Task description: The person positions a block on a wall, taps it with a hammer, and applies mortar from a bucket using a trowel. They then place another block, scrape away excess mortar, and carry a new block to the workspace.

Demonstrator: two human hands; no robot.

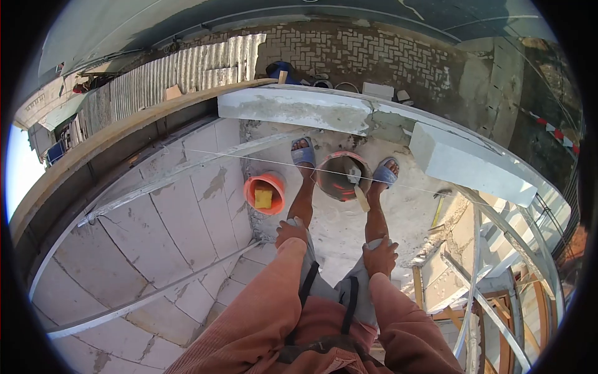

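Note:
My left hand (291, 232) is wrapped round the grey trouser leg (309, 252) at my left knee. At the other knee, my right hand (380, 257) curls over the grey cloth, fingers partly apart. Between my sandalled feet stands a mortar bucket (329, 184) with a reddish rim. A trowel (361, 198) leans in it, its pale handle over the near edge. Left of my left foot is an orange bucket (278, 206) holding a yellow sponge (263, 199). Neither hand touches the buckets or the trowel.
A thin string (274, 162) runs across above the buckets. Pale blocks (470, 163) form a low wall ahead, with a drop to paving (374, 53) beyond. Metal bars (156, 293) cross the block wall at left. A yellow-handled tool (438, 212) lies at right.

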